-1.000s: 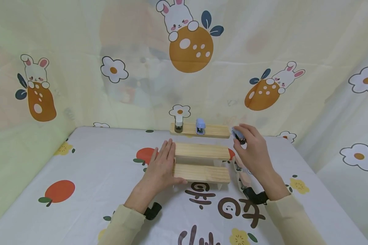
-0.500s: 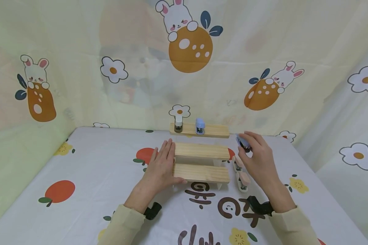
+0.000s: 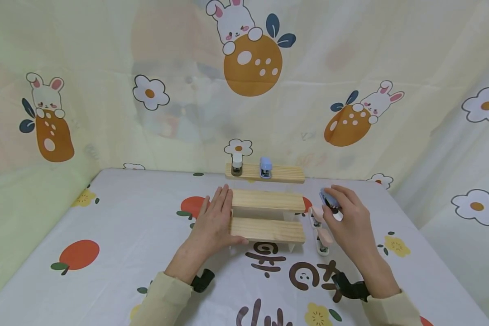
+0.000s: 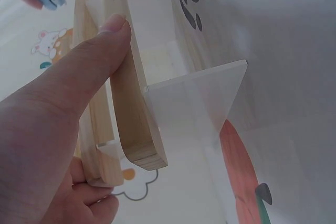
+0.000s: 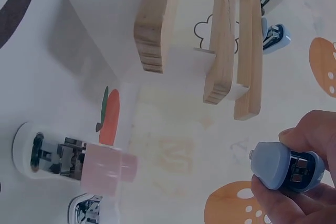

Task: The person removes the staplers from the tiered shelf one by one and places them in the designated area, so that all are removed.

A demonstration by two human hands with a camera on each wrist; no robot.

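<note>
A three-tier wooden display stand (image 3: pixel 269 230) with clear side panels stands mid-table. My left hand (image 3: pixel 213 219) rests against its left end, thumb lying on the front board's edge (image 4: pixel 128 98), other fingers by the middle board (image 3: pixel 269 200). To the stand's right, my right hand (image 3: pixel 352 222) pinches a small blue stapler (image 5: pixel 272 165) between thumb and fingers, held above the table. Two pink-and-white mini staplers (image 3: pixel 323 240) lie below it, beside the stand's right end. On the back board (image 3: pixel 287 173) are a white stapler (image 3: pixel 237 164) and another blue stapler (image 3: pixel 266 166).
A pale patterned cloth (image 3: pixel 138 235) covers the table. Printed curtains (image 3: pixel 179 122) rise close behind the stand and along both sides. A black wrist camera mount (image 3: pixel 350 287) juts inward from my right wrist, close to the table.
My right hand has moved right and toward me with the blue stapler, away from the back board's right end. My left hand stays in place on the stand.
</note>
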